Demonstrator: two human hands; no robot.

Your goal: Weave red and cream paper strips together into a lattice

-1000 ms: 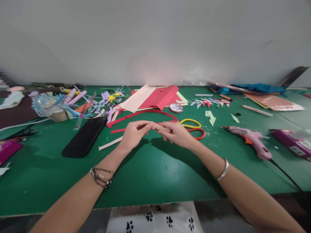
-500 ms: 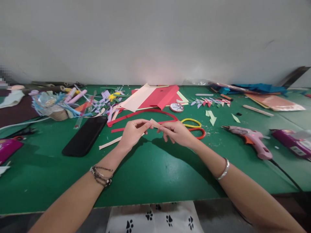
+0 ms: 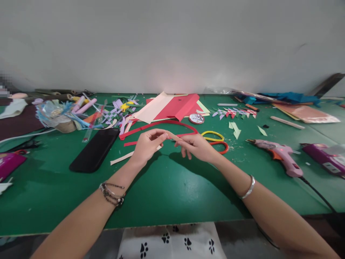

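Note:
My left hand and my right hand meet above the green table, fingertips pinched together on a small cream paper strip held between them. Just behind the hands lie long red paper strips and a loose cream strip. Yellow and red scissors rest to the right of my right hand.
A black phone lies left of my hands, with a heap of coloured paper scraps beyond. Red and cream paper sheets sit at the back. A pink glue gun with its cord and a purple box are on the right.
The paper strip has gone from lying flat between my fingers to being folded and lifted; my fingers shifted slightly, and both hands stayed in place.

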